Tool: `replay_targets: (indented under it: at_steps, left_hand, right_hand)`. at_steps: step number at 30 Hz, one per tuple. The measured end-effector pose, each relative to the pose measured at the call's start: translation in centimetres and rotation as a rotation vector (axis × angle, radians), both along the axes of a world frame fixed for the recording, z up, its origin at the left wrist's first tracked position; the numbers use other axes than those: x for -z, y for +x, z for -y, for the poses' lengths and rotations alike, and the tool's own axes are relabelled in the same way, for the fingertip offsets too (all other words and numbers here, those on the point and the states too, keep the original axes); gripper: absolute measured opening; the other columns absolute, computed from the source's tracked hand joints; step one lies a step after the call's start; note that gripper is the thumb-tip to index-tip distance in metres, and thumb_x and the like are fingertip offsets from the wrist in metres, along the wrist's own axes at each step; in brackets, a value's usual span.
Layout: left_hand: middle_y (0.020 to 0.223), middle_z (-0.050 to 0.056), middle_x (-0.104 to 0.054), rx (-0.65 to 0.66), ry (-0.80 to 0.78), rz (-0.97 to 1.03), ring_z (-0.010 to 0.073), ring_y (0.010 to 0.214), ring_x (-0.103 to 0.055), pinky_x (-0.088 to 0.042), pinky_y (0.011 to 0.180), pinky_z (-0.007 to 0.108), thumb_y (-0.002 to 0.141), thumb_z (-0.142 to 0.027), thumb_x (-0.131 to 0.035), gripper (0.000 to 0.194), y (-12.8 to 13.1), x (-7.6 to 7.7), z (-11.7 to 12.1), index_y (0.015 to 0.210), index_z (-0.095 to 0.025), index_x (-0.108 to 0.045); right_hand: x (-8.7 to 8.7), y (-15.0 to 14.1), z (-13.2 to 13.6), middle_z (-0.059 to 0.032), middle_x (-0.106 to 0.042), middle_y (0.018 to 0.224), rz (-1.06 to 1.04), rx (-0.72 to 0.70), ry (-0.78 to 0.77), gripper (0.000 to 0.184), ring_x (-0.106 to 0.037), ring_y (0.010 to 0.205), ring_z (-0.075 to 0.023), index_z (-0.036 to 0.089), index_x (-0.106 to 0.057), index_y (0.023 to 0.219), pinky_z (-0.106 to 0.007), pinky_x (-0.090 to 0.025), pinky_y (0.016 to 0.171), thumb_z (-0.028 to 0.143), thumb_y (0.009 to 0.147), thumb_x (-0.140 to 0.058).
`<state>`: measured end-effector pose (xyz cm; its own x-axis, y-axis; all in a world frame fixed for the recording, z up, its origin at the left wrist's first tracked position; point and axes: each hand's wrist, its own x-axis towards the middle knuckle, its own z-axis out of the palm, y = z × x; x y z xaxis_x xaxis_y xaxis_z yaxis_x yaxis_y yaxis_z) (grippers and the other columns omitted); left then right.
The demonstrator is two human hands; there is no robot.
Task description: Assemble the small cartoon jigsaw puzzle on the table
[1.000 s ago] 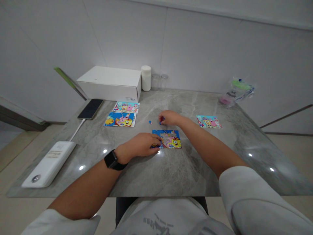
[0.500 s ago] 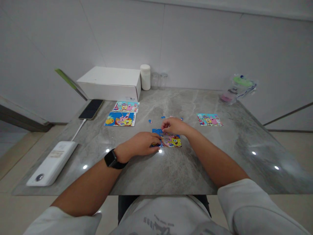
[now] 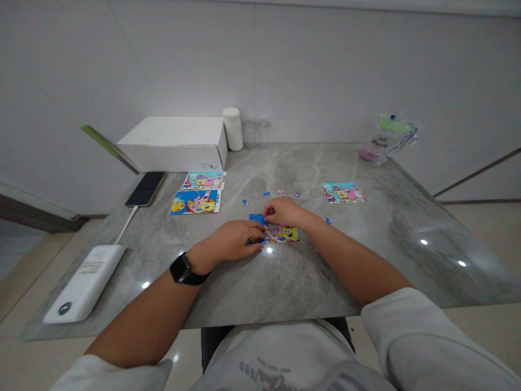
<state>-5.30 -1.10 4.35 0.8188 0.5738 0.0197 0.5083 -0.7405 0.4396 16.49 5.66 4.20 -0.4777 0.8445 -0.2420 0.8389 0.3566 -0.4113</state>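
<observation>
A small cartoon jigsaw puzzle, partly assembled, lies flat on the grey table in front of me. My left hand rests across its left end, fingers stretched out and touching it. Over the upper left part, my right hand is closed in a pinch on a puzzle piece, mostly hidden by the fingers. Loose puzzle pieces are scattered behind the puzzle, among them a blue piece and a blue-and-pink piece. Another loose piece lies beside my right forearm.
Two cartoon cards, a blue card and a lighter card, lie left; another card lies right. A phone is cabled to a white power bank. Behind stand a white box, bottle, glasses and plastic bag.
My right hand has moved from the loose pieces behind the puzzle down onto its upper left part. My left hand has stayed on the puzzle. The view has shifted slightly.
</observation>
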Motion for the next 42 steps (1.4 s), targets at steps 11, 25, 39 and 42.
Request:
replay_targets:
  at_steps: [11, 25, 39, 42]
  left_hand:
    - [0.138, 0.004, -0.073, 0.0, -0.001, -0.012, 0.0246, 0.121, -0.072, -0.056, 0.105, 0.035, 0.102, -0.033, -0.065, 0.031, -0.2, 0.3, -0.1, 0.13, -0.029, -0.076]
    - [0.135, 0.005, -0.074, 0.001, 0.013, 0.001, 0.0248, 0.118, -0.073, -0.057, 0.102, 0.035, 0.102, -0.034, -0.064, 0.029, -0.1, 0.5, -0.1, 0.128, -0.028, -0.076]
    - [0.135, 0.005, -0.075, 0.008, 0.086, 0.0, 0.024, 0.119, -0.073, -0.057, 0.105, 0.038, 0.104, -0.029, -0.061, 0.028, -0.1, 0.4, -0.2, 0.126, -0.027, -0.077]
    - [0.138, 0.007, -0.072, -0.054, 0.154, -0.001, 0.0249, 0.121, -0.071, -0.057, 0.105, 0.039, 0.106, -0.031, -0.057, 0.03, 0.0, 1.0, -0.3, 0.129, -0.024, -0.075]
  right_hand:
    - [0.6, -0.3, 0.6, -0.0048, -0.083, 0.098, 0.057, 0.006, 0.104, 0.014, -0.072, 0.089, -0.0189, 0.021, -0.083, 0.1, -0.026, -0.047, 0.077, 0.02, 0.089, -0.076]
    - [0.5, -0.4, 0.9, -0.0051, -0.083, 0.099, 0.068, -0.031, 0.135, 0.017, -0.073, 0.09, -0.0202, 0.023, -0.085, 0.101, -0.028, -0.046, 0.075, 0.021, 0.089, -0.073]
    - [0.5, 2.3, -1.5, -0.0037, -0.083, 0.098, 0.013, 0.01, 0.198, 0.014, -0.073, 0.093, -0.019, 0.023, -0.084, 0.099, -0.027, -0.05, 0.083, 0.02, 0.09, -0.073]
    - [0.5, 2.1, -1.3, -0.0038, -0.083, 0.098, 0.029, 0.004, 0.209, 0.013, -0.073, 0.092, -0.019, 0.023, -0.084, 0.099, -0.027, -0.05, 0.085, 0.022, 0.091, -0.074]
